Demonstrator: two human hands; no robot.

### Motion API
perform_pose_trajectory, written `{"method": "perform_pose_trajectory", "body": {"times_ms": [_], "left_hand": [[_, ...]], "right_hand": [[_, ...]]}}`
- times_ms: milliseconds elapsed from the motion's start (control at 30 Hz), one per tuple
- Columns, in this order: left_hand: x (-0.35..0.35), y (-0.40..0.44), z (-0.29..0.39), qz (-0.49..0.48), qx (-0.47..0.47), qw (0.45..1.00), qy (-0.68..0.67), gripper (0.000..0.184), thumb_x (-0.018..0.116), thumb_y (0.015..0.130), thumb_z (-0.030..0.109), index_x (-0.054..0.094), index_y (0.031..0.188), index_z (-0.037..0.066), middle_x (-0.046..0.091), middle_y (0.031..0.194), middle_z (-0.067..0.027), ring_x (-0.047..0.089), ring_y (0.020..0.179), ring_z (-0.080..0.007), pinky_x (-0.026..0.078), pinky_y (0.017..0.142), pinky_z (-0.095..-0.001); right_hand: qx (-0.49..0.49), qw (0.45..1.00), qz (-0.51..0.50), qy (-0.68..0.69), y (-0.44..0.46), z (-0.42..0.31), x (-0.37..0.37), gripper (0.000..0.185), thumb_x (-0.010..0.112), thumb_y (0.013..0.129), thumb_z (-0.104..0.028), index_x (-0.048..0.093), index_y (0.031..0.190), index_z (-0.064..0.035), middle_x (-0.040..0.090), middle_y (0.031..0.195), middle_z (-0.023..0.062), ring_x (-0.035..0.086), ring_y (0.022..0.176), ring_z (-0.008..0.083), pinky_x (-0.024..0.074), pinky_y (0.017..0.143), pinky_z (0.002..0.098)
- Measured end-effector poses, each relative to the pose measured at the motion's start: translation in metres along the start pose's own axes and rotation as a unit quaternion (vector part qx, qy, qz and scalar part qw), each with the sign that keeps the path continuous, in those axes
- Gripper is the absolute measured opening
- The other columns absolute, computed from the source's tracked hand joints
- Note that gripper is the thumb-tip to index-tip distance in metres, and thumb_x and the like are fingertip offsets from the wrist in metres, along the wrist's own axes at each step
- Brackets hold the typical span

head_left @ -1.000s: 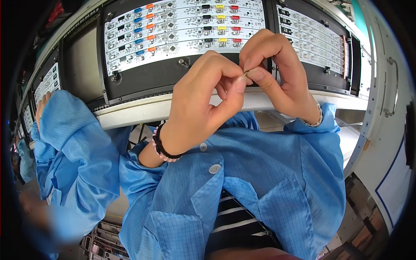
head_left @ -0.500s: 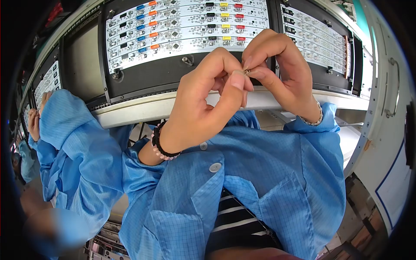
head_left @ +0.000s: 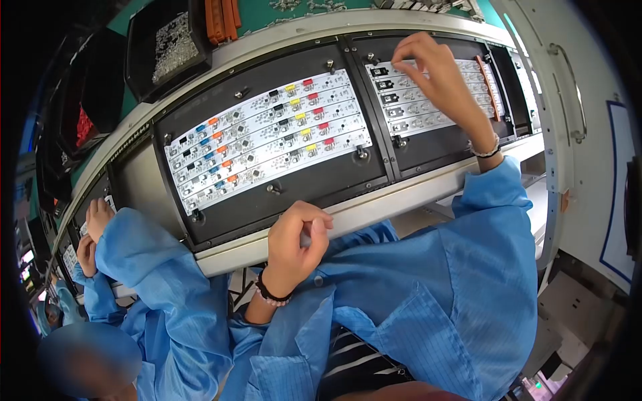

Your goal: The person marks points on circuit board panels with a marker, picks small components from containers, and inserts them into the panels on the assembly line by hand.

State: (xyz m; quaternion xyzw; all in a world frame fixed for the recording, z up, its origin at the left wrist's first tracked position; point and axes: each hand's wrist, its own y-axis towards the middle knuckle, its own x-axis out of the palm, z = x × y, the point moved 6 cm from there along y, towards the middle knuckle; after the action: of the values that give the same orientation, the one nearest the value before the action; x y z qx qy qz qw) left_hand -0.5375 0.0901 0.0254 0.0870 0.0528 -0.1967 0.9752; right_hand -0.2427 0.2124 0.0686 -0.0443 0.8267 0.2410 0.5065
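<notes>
My right hand [head_left: 431, 70] hovers over the upper left of the right-hand circuit board panel [head_left: 428, 110], near its black connectors. Its thumb and index finger are pinched together; anything between them is too small to make out. My left hand [head_left: 296, 237] is curled closed by the front rail [head_left: 361, 210], and whatever its fingers may hold is hidden. Behind it lies a larger panel of white circuit boards [head_left: 267, 137] with blue, orange, black, yellow and red components, set in a black carrier [head_left: 307, 184].
A black bin [head_left: 137, 73] of small clear parts stands at the back, beside orange strips [head_left: 221, 20]. Red parts [head_left: 85, 127] fill another bin. On the left a co-worker in a blue smock [head_left: 167, 294] has both hands at another panel. A white cabinet door [head_left: 582, 187] borders the right.
My hands, previously together around a tiny metallic part, have separated. The right has gone to the right-hand panel; the left has dropped toward the rail. The view has shifted, showing bins behind.
</notes>
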Motion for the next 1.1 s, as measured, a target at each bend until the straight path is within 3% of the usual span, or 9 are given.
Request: {"method": "perform_pose_trajectory", "body": {"times_ms": [100, 200, 267, 300, 400, 500, 867, 967, 1100], "left_hand": [[-0.001, -0.001, 0.0, -0.009, 0.006, 1.0, 0.019, 0.004, 0.058, 0.093, -0.002, 0.061, 0.093, 0.0, 0.066, 0.083, -0.0096, 0.063, 0.065, -0.0144, 0.049, 0.056, -0.0246], [-0.001, 0.001, 0.003, -0.012, 0.019, 0.999, 0.033, 0.003, 0.059, 0.092, -0.003, 0.061, 0.093, 0.0, 0.066, 0.083, -0.0099, 0.063, 0.065, -0.0153, 0.049, 0.055, -0.0251], [0.0, 0.002, 0.004, -0.012, 0.023, 0.999, 0.032, 0.004, 0.059, 0.091, -0.003, 0.061, 0.093, 0.0, 0.066, 0.083, -0.01, 0.064, 0.065, -0.0157, 0.05, 0.055, -0.0254], [0.001, 0.001, 0.006, -0.039, 0.018, 0.998, 0.042, 0.008, 0.051, 0.1, 0.003, 0.058, 0.098, -0.002, 0.065, 0.084, -0.0119, 0.063, 0.07, -0.0146, 0.052, 0.065, -0.0259], [-0.001, 0.0, 0.007, -0.042, 0.018, 0.998, 0.044, 0.008, 0.052, 0.099, 0.003, 0.058, 0.098, -0.002, 0.065, 0.084, -0.0121, 0.063, 0.07, -0.0148, 0.052, 0.065, -0.026], [-0.002, 0.001, 0.005, -0.016, 0.023, 0.999, 0.037, 0.004, 0.059, 0.091, -0.003, 0.061, 0.093, -0.001, 0.067, 0.083, -0.0098, 0.064, 0.065, -0.0157, 0.051, 0.055, -0.0253], [-0.005, 0.001, 0.008, -0.023, 0.015, 0.999, 0.022, 0.003, 0.061, 0.091, -0.001, 0.063, 0.094, 0.0, 0.065, 0.083, -0.0079, 0.06, 0.06, -0.0127, 0.048, 0.054, -0.0251], [-0.009, 0.0, 0.011, -0.057, 0.009, 0.997, 0.047, 0.005, 0.057, 0.097, 0.003, 0.062, 0.096, 0.002, 0.066, 0.084, -0.008, 0.064, 0.07, -0.0131, 0.049, 0.059, -0.0247], [-0.011, -0.001, 0.012, -0.052, 0.004, 0.998, 0.04, 0.005, 0.059, 0.097, 0.005, 0.063, 0.095, 0.002, 0.065, 0.08, -0.0055, 0.062, 0.063, -0.0119, 0.048, 0.056, -0.0246]], "right_hand": [[-0.04, 0.993, 0.0, -0.108, 0.001, -0.009, 0.008, 0.01, 0.068, 0.091, -0.018, 0.065, 0.096, -0.0097, 0.061, 0.105, 0.0018, 0.058, 0.088, 0.0235, 0.0417, 0.08, 0.0374], [0.0, 0.994, -0.028, -0.104, 0.001, -0.005, 0.011, 0.01, 0.067, 0.092, -0.02, 0.065, 0.096, -0.0107, 0.059, 0.107, 0.0017, 0.057, 0.093, 0.0219, 0.0393, 0.085, 0.0372], [-0.019, 0.993, -0.015, -0.115, 0.001, -0.008, 0.008, 0.009, 0.067, 0.091, -0.018, 0.065, 0.096, -0.0106, 0.059, 0.107, 0.0021, 0.057, 0.093, 0.0221, 0.0404, 0.085, 0.0368], [-0.02, 0.993, -0.011, -0.118, 0.001, -0.007, 0.008, 0.009, 0.067, 0.091, -0.018, 0.065, 0.096, -0.0105, 0.059, 0.107, 0.0021, 0.057, 0.093, 0.0222, 0.0405, 0.085, 0.0367], [-0.02, 0.993, -0.007, -0.117, 0.001, -0.009, 0.008, 0.01, 0.068, 0.091, -0.017, 0.065, 0.097, -0.0104, 0.06, 0.107, 0.002, 0.057, 0.094, 0.0223, 0.0408, 0.085, 0.0368], [-0.017, 0.992, -0.009, -0.123, 0.001, -0.009, 0.01, 0.009, 0.068, 0.09, -0.017, 0.065, 0.097, -0.0107, 0.06, 0.107, 0.0019, 0.057, 0.094, 0.0219, 0.0406, 0.085, 0.0364], [-0.04, 0.987, -0.03, -0.153, 0.009, -0.015, 0.004, 0.007, 0.069, 0.088, -0.017, 0.069, 0.092, -0.0112, 0.065, 0.095, 0.0002, 0.061, 0.094, 0.021, 0.0401, 0.08, 0.0363], [-0.015, 0.987, -0.047, -0.154, 0.04, -0.031, -0.015, 0.01, 0.068, 0.089, -0.019, 0.073, 0.088, -0.0102, 0.069, 0.089, 0.003, 0.063, 0.087, 0.0238, 0.0414, 0.077, 0.0374], [-0.203, 0.961, 0.016, -0.189, 0.105, -0.076, -0.001, 0.014, 0.066, 0.088, -0.014, 0.065, 0.102, -0.0105, 0.064, 0.097, 0.0032, 0.063, 0.09, 0.0232, 0.0433, 0.078, 0.0355]]}}
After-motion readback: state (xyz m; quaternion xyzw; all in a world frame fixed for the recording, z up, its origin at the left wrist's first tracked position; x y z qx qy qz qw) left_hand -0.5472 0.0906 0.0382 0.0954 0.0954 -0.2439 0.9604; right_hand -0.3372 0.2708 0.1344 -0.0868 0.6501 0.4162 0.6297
